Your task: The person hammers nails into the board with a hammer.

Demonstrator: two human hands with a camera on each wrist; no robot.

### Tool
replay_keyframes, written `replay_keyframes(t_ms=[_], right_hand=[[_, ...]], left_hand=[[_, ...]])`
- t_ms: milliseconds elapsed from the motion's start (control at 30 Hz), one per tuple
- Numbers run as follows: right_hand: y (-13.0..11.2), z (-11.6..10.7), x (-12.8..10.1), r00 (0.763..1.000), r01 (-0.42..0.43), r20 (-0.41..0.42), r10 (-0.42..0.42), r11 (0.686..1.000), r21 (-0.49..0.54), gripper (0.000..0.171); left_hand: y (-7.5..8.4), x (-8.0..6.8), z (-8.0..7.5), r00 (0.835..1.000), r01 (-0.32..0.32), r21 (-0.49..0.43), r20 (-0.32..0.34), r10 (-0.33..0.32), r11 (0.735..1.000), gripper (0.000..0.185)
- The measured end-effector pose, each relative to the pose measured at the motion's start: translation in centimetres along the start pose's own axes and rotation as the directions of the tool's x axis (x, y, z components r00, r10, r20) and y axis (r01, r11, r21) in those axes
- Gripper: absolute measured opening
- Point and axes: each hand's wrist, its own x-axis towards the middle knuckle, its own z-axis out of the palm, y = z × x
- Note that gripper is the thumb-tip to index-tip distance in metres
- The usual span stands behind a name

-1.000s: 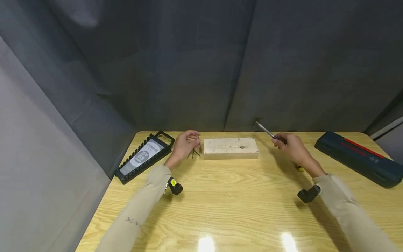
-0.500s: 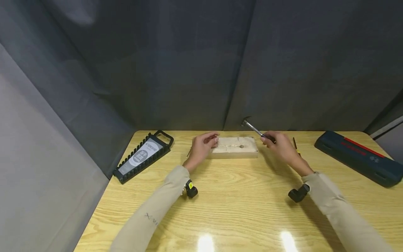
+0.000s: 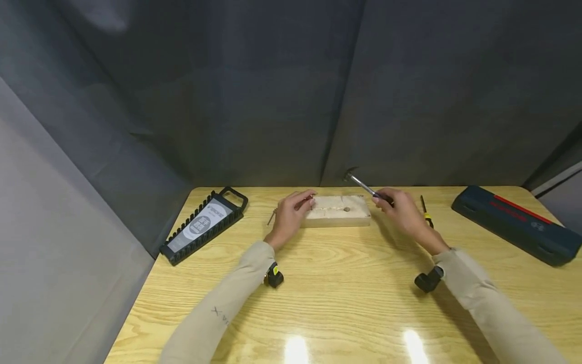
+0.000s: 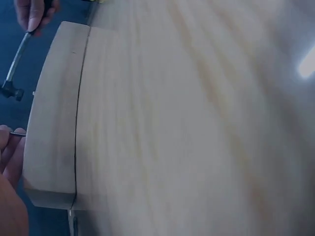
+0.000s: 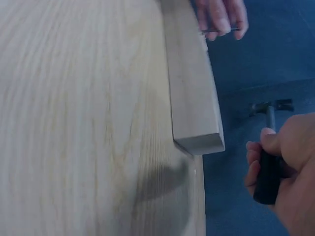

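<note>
My left hand (image 3: 289,216) is over the left end of a pale wooden block (image 3: 338,221). Its thumb and fingertips pinch a thin nail (image 5: 233,29), which stands roughly upright with its lower end at the block's top face. In the left wrist view the same nail (image 4: 17,134) shows between the fingers. My right hand (image 3: 401,215) grips the black handle of a claw hammer (image 3: 360,183). The metal head is raised above and behind the block, apart from the nail. A dark knot or hole (image 3: 347,209) marks the block's top toward the right.
Part of a loose nail (image 3: 271,217) shows left of my left hand. A black wrench rack (image 3: 200,227) lies at the left. Beyond my right hand is a yellow-and-black screwdriver (image 3: 428,218), and a dark blue case (image 3: 514,225) lies far right. A dark curtain (image 3: 254,101) hangs behind the table.
My left hand has moved right from the loose nails onto the block's left end, carrying a nail. My right hand has brought the hammer left, closer to the block.
</note>
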Motion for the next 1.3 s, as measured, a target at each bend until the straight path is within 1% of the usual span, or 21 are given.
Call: replay_keyframes(t_ms=[100, 167, 333, 400, 500, 633, 767, 933, 1033, 1133, 1233, 1300], right_hand=[[-0.2, 0.1, 0.5, 1.0, 0.013, -0.025, -0.014, 1.0, -0.019, 0.017], [-0.3, 0.3, 0.9, 0.999, 0.024, -0.045, -0.025, 0.999, -0.03, 0.018], [-0.9, 0.7, 1.4, 0.998, 0.036, -0.047, -0.036, 0.999, -0.005, 0.02], [-1.3, 0.7, 1.3, 0.998, 0.043, -0.048, -0.043, 0.999, 0.007, 0.019], [-1.9, 0.5, 1.0, 0.997, 0.048, -0.056, -0.047, 0.999, 0.011, 0.018], [-2.9, 0.1, 0.7, 0.991, 0.075, -0.107, -0.076, 0.997, -0.012, 0.018], [-3.3, -0.4, 0.6, 0.987, 0.087, -0.138, -0.088, 0.996, -0.014, 0.019], [-3.2, -0.5, 0.8, 0.993, 0.065, -0.095, -0.064, 0.998, 0.014, 0.024], [-3.2, -0.6, 0.8, 0.996, 0.062, -0.067, -0.06, 0.998, 0.033, 0.026], [-3.6, -1.2, 0.8, 0.996, 0.057, -0.068, -0.054, 0.998, 0.041, 0.027], [-3.8, -2.0, 0.8, 0.994, 0.063, -0.088, -0.06, 0.997, 0.038, 0.025], [-3.7, -2.5, 0.9, 0.993, 0.084, -0.087, -0.082, 0.996, 0.029, 0.023]], left_hand=[[-0.2, 0.4, -0.2, 1.0, 0.002, -0.008, 0.017, -0.002, 1.0, 0.028], [-0.3, 0.6, -0.3, 0.999, 0.016, -0.013, 0.029, -0.015, 1.0, 0.029], [-0.4, 0.8, -0.6, 0.997, 0.051, -0.053, 0.058, -0.048, 0.997, 0.03], [-0.3, 0.8, -0.6, 0.995, 0.074, -0.087, 0.069, -0.068, 0.993, 0.029], [-0.1, 0.8, -0.7, 0.99, 0.128, -0.133, 0.072, -0.119, 0.983, 0.028], [0.0, 0.7, -0.6, 0.982, 0.185, -0.178, 0.057, -0.178, 0.966, 0.024], [0.1, 0.5, -0.6, 0.982, 0.187, -0.178, 0.043, -0.183, 0.966, 0.021], [0.1, 0.7, -0.9, 0.985, 0.174, -0.166, 0.028, -0.172, 0.971, 0.022], [0.5, 1.0, -0.9, 0.984, 0.178, -0.19, 0.005, -0.18, 0.965, 0.021], [1.2, 1.5, -0.2, 0.984, 0.175, -0.223, 0.003, -0.179, 0.959, 0.02], [1.9, 2.0, 1.3, 0.985, 0.174, -0.232, 0.047, -0.168, 0.957, 0.022], [2.1, 2.2, 2.4, 0.98, 0.195, -0.238, 0.078, -0.181, 0.952, 0.023]])
